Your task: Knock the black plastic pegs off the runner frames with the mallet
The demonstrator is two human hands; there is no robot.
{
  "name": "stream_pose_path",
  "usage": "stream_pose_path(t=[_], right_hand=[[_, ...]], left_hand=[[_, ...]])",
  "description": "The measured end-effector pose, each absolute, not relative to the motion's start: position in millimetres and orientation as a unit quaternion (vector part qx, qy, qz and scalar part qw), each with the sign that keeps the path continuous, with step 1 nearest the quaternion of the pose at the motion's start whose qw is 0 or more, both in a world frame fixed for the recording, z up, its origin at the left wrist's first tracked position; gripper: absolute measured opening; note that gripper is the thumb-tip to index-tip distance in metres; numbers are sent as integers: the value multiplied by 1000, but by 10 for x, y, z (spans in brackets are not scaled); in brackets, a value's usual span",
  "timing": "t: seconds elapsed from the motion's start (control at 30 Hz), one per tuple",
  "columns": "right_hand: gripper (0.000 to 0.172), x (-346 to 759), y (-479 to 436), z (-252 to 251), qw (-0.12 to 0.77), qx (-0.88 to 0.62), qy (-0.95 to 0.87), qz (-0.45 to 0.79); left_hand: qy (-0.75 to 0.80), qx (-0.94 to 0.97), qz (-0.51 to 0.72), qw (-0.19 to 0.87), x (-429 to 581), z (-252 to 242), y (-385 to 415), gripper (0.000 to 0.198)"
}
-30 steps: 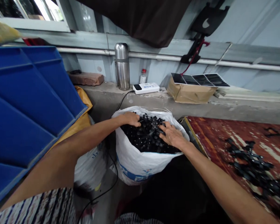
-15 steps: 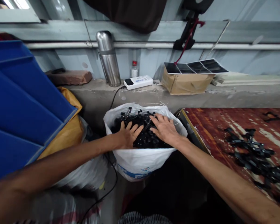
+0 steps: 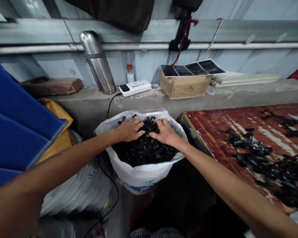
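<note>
since the earlier frame, the left grip [image 3: 129, 130] has been shifted from the near left of the sack's mouth toward its far side, and more of the black plastic pieces [image 3: 154, 150] is laid bare in front of it; the right grip [image 3: 167, 132] has been kept at the right of the heap. both are rested on the pieces inside the white sack [image 3: 144, 177], palms down, fingers spread and thumbs held apart, the two thumb tips near each other; whether any single piece is pinched beneath them cannot be told. the sack is stood just beside a worn red counter [image 3: 205, 129], on which more black pieces [image 3: 270, 165] are heaped. behind the sack, a concrete ledge [image 3: 141, 105] is occupied by a brick [image 3: 67, 86], a steel flask [image 3: 98, 64], a small bottle with a red cap [image 3: 130, 76], a white device [image 3: 136, 88] and a cardboard box [image 3: 186, 86], on top of which a black sheet [image 3: 193, 68] is laid. to the left, a blue crate [image 3: 20, 122] is seen, with yellow material [image 3: 59, 119] beside its edge.
</note>
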State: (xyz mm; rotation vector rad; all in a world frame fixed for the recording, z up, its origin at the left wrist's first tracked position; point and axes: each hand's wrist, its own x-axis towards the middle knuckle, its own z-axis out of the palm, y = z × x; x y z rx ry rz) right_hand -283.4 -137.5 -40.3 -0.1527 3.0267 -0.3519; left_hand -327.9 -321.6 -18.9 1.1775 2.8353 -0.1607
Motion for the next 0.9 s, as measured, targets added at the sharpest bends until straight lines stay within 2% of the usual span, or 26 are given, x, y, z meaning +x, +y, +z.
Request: stream_pose_path(t=[0.07, 0.13, 0.23, 0.3, 0.47, 0.53, 0.6, 0.73, 0.83, 0.9], right_hand=[[80, -2615, -1337, -422, 51, -64, 990, -111], [88, -2450, -1298, -436, 67, -77, 989, -103], [83, -2401, -1216, -437, 104, -91, 986, -89], [82, -2490, -1147, -423, 128, -86, 985, -82], [96, -2655, -1007, -408, 158, -85, 980, -83], [94, -2607, -988, -446, 150, -91, 981, -81], [90, -2540, -991, -491, 143, -95, 982, -81], [83, -2425, -1047, -457, 120, -107, 982, -101], [60, -2323, -1027, -285, 69, -131, 982, -117], [56, -2215, -891, -142, 20, -132, 984, -117]], left_hand=[[938, 338, -66, 34, -3374, -236, -3329, 54], [954, 286, -88, 23, -3425, -246, -3403, 58], [959, 251, -128, 18, -3484, -267, -3396, 54], [950, 276, -140, 51, -3541, -295, -3329, 55], [923, 314, -160, 152, -3625, -185, -3144, 60], [926, 302, -175, 141, -3564, -64, -3076, 59], [939, 292, -162, 86, -3471, 19, -2985, 52], [913, 404, -45, -35, -3420, -136, -2806, 51], [858, 512, -11, 24, -3646, -483, -2767, 51], [839, 543, 32, 23, -3888, -678, -2744, 56]])
